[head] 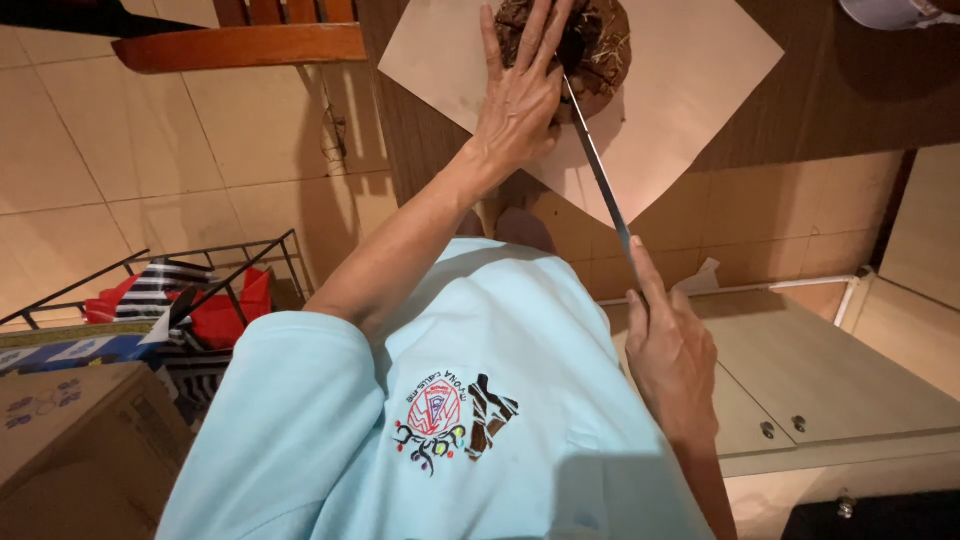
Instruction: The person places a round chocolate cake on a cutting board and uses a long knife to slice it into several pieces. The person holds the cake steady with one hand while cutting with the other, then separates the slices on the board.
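A round, dark brown, rough-surfaced lump lies on a beige paper sheet on a dark wooden table. My left hand rests flat on the lump's left side with its fingers spread. My right hand is closed around the handle of a long, narrow knife, index finger stretched along it. The blade runs up and left from that hand, and its tip reaches the lump just beside my left hand. My light blue shirt fills the lower middle of the view.
A wooden chair stands at the top left over a tiled floor. At left is a black wire rack holding red and striped cloth, with a cardboard box below it. A pale cabinet with small knobs sits at right.
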